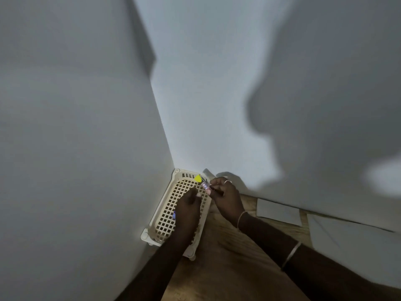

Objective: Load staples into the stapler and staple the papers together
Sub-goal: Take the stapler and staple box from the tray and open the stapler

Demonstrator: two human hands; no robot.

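Two hands over basket [168, 210], far left corner: your right hand [225, 196] fingers pinch yellow-tipped stapler [204, 184]; left hand [188, 207] fingers curled, contents unclear. Steady stapler, seat staples squarely. Papers [278, 211] wait right on bench [227, 268].

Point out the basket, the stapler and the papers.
basket [170, 203]: head view, on its lattice floor.
stapler [198, 178]: head view, on its yellow end.
papers [278, 211]: head view, on the middle of the sheet by the wall.
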